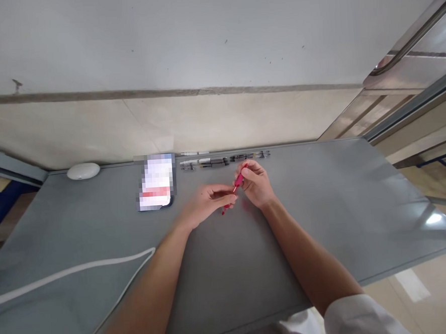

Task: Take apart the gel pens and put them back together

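Over the middle of the grey table, both hands meet at a slim red pen, tilted with its upper end to the right. My right hand pinches the wider, deep-pink upper part between thumb and fingers. Lower down, my left hand is closed around the thinner section, and a dark red tip pokes out below its fingers. A narrow light-coloured stretch shows between the two hands; whether the parts are joined there I cannot tell. Just beyond the hands lie several black and clear pens in a row.
A phone with a lit, blurred screen leans left of the hands. A white rounded case sits at the back left. Across the left side of the table runs a white cable. A pale wall borders the back edge.
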`<state>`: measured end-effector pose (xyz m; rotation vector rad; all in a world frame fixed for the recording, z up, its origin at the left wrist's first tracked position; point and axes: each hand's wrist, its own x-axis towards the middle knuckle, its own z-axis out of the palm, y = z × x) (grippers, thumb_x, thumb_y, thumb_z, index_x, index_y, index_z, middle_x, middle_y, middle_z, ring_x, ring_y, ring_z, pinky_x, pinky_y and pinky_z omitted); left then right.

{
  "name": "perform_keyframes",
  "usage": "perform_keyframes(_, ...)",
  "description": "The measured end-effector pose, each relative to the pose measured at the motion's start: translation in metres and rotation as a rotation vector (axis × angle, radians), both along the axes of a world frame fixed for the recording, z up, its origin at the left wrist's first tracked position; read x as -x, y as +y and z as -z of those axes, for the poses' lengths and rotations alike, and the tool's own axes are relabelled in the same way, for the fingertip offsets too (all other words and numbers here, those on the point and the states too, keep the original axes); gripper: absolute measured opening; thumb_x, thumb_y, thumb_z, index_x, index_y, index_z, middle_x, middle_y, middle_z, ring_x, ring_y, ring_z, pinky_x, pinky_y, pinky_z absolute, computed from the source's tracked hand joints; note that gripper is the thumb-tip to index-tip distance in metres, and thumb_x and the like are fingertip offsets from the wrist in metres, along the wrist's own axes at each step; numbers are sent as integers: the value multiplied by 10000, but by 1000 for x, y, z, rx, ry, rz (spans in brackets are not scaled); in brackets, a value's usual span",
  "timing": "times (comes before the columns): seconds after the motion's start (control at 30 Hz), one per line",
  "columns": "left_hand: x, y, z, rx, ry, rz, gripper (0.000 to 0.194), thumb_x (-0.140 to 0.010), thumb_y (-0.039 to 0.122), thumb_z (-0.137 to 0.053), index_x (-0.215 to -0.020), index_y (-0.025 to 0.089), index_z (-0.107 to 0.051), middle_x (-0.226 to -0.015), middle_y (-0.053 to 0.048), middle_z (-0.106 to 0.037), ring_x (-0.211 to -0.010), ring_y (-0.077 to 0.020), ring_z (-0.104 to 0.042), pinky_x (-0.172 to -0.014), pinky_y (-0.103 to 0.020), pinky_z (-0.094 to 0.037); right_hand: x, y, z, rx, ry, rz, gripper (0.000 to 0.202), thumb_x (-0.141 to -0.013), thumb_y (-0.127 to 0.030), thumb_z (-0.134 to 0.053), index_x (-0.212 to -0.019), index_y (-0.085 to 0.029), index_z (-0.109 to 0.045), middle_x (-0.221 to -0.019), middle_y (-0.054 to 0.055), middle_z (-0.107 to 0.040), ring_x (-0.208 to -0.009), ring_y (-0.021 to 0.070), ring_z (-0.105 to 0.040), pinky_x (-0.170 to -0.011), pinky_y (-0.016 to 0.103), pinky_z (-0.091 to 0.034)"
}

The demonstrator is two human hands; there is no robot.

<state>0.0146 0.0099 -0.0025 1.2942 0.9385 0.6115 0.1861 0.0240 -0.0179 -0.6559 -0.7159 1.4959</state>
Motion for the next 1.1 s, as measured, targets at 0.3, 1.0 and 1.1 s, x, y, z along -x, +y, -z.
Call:
perform_keyframes(0.3, 0, -1, 0, -38, -16, 50, 268, -822, 416, -655, -931, 178, -710, -764, -34, -671, -690, -154, -607, -629, -281, -460, 0, -1, -2, 0, -16, -12, 187, -657, -251, -777, -763, -247, -623, -736, -66, -583, -624, 85, -589, -567, 241, -546)
perform_keyframes(1.0, 3, -2, -2, 12, -41, 64, 289, -836, 448, -632, -855, 169, -702, -799, -59, -692, -704, -166, -627, -621, -286, -480, 0, -1, 0, 26, -43, -33, 222, -662, -293, -780, -847, -257, -663, -792, -43, -647, -679, 116, -642, -558, 250, -553)
perform_keyframes(1.1, 4, -2, -4, 42, -40, 74, 302, -840, 451, -629, -886, 166, -716, -853, -78, -709, -738, -178, -641, -655, -300, -495, 0, -1, -1, 12, -30, -37, 205, -667, -283, -781, -823, -250, -653, -790, -46, -640, -664, 112, -637, -531, 239, -542)
